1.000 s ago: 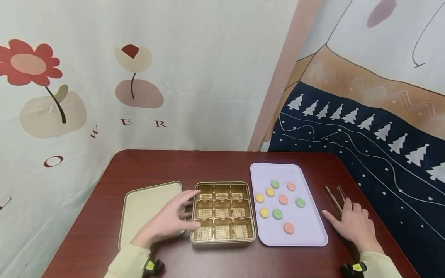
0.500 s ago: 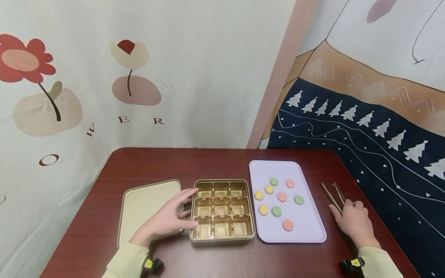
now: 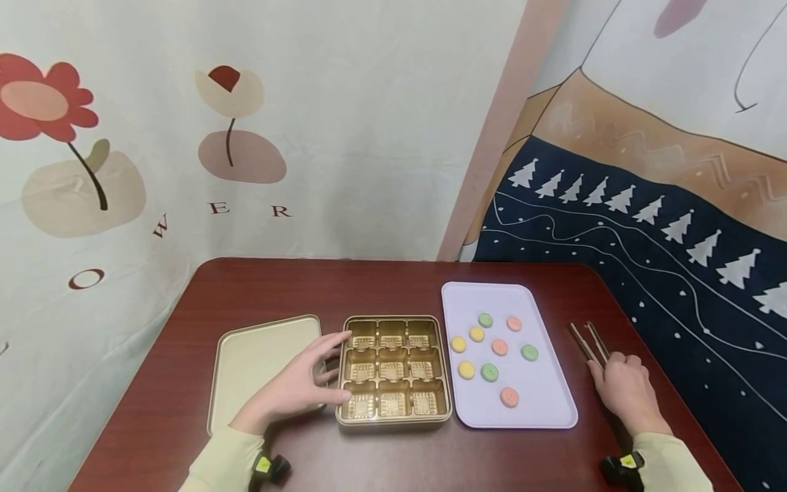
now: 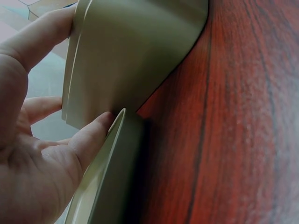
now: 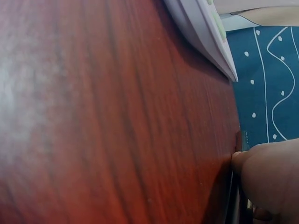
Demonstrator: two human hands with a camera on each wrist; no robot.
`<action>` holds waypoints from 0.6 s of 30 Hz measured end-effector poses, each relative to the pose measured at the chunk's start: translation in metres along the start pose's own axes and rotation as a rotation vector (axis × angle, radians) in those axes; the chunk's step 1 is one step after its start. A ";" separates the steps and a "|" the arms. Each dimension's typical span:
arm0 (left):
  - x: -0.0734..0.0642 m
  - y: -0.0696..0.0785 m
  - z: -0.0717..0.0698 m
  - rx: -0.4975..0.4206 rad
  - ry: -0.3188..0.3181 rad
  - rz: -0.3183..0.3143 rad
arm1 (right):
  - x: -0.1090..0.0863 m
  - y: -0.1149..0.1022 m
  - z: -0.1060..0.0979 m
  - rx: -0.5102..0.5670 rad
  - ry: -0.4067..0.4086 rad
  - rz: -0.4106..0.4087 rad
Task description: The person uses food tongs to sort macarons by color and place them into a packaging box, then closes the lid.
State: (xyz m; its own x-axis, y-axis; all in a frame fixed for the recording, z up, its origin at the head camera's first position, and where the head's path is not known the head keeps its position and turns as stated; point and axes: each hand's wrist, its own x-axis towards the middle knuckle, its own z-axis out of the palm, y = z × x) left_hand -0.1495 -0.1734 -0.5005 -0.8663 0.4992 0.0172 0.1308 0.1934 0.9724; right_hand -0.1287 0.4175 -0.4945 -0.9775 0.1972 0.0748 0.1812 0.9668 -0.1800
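A gold tin box [image 3: 393, 420] with a moulded insert of several square wells stands mid-table. My left hand [image 3: 301, 386] is at its left side, thumb and fingers spread, with fingertips touching the rim; the tin's outer wall [image 4: 140, 51] fills the top of the left wrist view. At the table's right, my right hand [image 3: 627, 389] grips the metal tongs [image 3: 587, 345] between thumb and fingers. The tongs' two arms point away, lying low over the table and slightly apart. In the right wrist view the thumb [image 5: 271, 168] presses beside them; their handle end is hidden under the hand.
Right of the tin lies a lilac tray [image 3: 541, 403] bearing several round pieces: green [image 3: 489, 372], yellow [image 3: 466, 370] and pink [image 3: 509, 397]. A gold lid [image 3: 258, 362] lies to the left, partly under the left hand. Printed cloths hang behind the dark red table [image 3: 381, 287].
My right hand has closed its thumb and fingers around the tongs, and the tongs' arms have shifted slightly left. The left hand stays at the tin. The head view has tilted slightly.
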 end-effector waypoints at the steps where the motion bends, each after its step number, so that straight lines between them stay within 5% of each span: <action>1: 0.000 0.000 0.000 -0.005 -0.001 0.001 | 0.000 0.000 0.001 -0.002 0.005 -0.006; 18: 0.000 0.000 0.000 -0.021 -0.009 -0.014 | 0.000 0.001 0.002 0.011 -0.019 -0.028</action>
State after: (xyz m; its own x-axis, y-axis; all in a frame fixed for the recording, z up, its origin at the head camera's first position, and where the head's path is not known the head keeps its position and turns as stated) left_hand -0.1498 -0.1735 -0.5007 -0.8638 0.5038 0.0019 0.1085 0.1823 0.9772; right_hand -0.1287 0.4183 -0.4964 -0.9842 0.1664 0.0610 0.1524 0.9702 -0.1884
